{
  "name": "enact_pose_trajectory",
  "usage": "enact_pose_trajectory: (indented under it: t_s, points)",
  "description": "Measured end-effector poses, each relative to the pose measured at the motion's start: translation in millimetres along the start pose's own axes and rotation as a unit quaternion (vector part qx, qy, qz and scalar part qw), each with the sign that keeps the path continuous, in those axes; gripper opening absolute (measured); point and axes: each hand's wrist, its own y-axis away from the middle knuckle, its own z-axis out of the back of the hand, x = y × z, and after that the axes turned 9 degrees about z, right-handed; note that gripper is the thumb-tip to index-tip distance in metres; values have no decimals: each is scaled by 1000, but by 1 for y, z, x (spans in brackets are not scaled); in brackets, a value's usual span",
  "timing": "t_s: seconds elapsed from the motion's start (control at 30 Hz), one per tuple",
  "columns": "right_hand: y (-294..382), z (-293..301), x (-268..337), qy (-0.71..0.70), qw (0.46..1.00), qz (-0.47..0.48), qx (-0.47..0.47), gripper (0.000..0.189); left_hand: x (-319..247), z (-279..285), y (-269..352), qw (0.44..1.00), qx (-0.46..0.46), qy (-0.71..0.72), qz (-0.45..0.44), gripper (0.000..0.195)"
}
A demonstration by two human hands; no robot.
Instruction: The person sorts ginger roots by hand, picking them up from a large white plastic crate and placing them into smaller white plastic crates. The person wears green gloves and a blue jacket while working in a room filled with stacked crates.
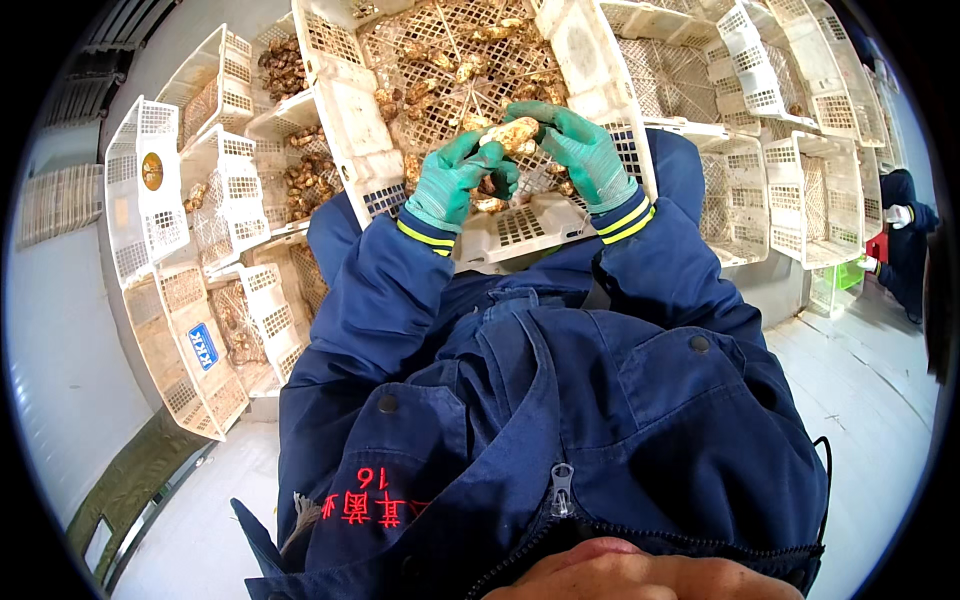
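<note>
Both my hands wear green knitted gloves and are raised over a white plastic crate (pixel 367 127) in front of my lap. Between them is a pale mushroom (pixel 513 136) with brown patches, lying roughly sideways. My left hand (pixel 459 180) grips its left end with thumb and fingertips. At the other end, the fingers of my right hand (pixel 583 154) curl around the mushroom's tip. More brown-and-cream mushrooms (pixel 471 67) lie scattered on the crate's lattice bottom. Some sit just below my hands, partly hidden by the gloves.
Stacked white crates surround me. On the left, one crate holds a heap of dark brown mushrooms (pixel 283 69), another a smaller pile (pixel 309 184). Crates (pixel 816 199) also stand to the right. Beyond them, at the far right, is another person's gloved hand (pixel 898 217) near a green basket (pixel 848 275).
</note>
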Motion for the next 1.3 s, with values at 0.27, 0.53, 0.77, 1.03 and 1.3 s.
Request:
enact_pose_trajectory:
  t_s: [0.27, 0.53, 0.77, 1.03, 1.3]
  points:
    - [-3, 3, 3, -6, 998, -25, -48, 28, -18, -8, 21, 995, -14, -33, -91, 39]
    - [-1, 4, -2, 17, 995, -95, 28, 35, -28, 85, 135, 945, -237, 24, -226, 29]
    - [0, 3, -5, 79, 989, -114, 52, 40, 45, 198, 251, 868, -491, -2, 77, 45]
    - [-2, -1, -7, 89, 985, -136, 52, 39, 19, 162, 223, 883, -111, 399, -218, 87]
    - [-2, 0, -6, 99, 982, -154, 51, 39, 9, 148, 209, 901, -89, 366, -217, 73]
